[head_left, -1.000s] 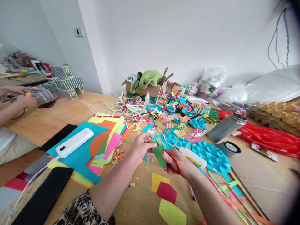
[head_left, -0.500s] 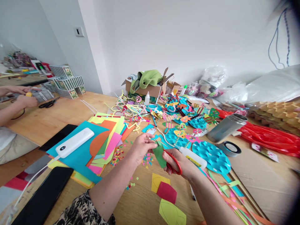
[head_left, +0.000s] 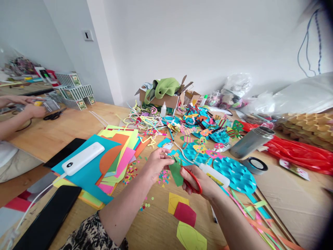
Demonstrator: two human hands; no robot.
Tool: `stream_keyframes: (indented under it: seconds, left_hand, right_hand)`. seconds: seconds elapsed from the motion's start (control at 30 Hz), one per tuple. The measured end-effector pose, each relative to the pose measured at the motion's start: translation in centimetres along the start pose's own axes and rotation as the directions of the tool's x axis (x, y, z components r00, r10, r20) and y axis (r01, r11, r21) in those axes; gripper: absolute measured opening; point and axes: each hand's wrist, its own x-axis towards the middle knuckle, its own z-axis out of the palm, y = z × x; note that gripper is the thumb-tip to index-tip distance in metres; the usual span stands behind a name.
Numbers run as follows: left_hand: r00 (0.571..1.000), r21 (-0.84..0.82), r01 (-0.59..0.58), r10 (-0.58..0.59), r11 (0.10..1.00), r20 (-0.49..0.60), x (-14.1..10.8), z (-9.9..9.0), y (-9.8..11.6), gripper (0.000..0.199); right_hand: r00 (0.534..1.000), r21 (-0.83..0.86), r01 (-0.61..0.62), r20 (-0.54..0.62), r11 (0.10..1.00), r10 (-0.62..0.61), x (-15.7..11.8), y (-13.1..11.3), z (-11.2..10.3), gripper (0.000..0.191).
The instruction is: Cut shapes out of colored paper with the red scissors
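Observation:
Pinched in the fingers of my left hand [head_left: 159, 162] is a small piece of green paper [head_left: 176, 174], held above the table. My right hand [head_left: 200, 182] grips red-handled scissors [head_left: 194, 184], their blades at the green paper and mostly hidden by it. Below my hands lie a yellow paper piece [head_left: 174, 201], a dark red one [head_left: 185, 214] and a lime one [head_left: 192, 236]; drawn lines show on the yellow and lime pieces. Tiny paper bits [head_left: 130, 173] are scattered left of my left hand.
Coloured paper sheets [head_left: 122, 139] are stacked at left under a white power bank [head_left: 84, 158], near a black phone [head_left: 48, 218]. At right stand a glue bottle [head_left: 214, 174], a blue paper disc [head_left: 235, 173] and a metal flask [head_left: 251, 142]. Another person's hands [head_left: 33, 107] work at far left.
The green paper has turned slightly between my hands, and the scissors have shifted very little. At far left, the other person's hands have moved a little to the right.

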Motion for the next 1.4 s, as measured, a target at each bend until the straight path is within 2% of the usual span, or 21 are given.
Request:
stream_keyframes:
  seconds: [0.53,1.17,1.4]
  left_hand:
    - [1.0,0.031,0.014,-0.014,0.999,-0.011,0.24,-0.14,-0.18,0.04]
    - [0.999,0.041,-0.012,0.014,0.999,-0.043,0.17,-0.03,-0.22,0.04]
    - [1.0,0.019,-0.004,0.004,1.0,-0.003,0.12,-0.12,-0.48,0.046]
  right_hand:
    - [0.998,0.02,0.049,0.035,0.999,-0.05,0.13,0.26,-0.12,0.071]
    - [1.0,0.039,0.011,0.016,0.999,-0.011,0.22,0.1,0.11,0.074]
    - [0.999,0.035,0.03,0.019,0.999,-0.031,0.38,0.48,0.05,0.072]
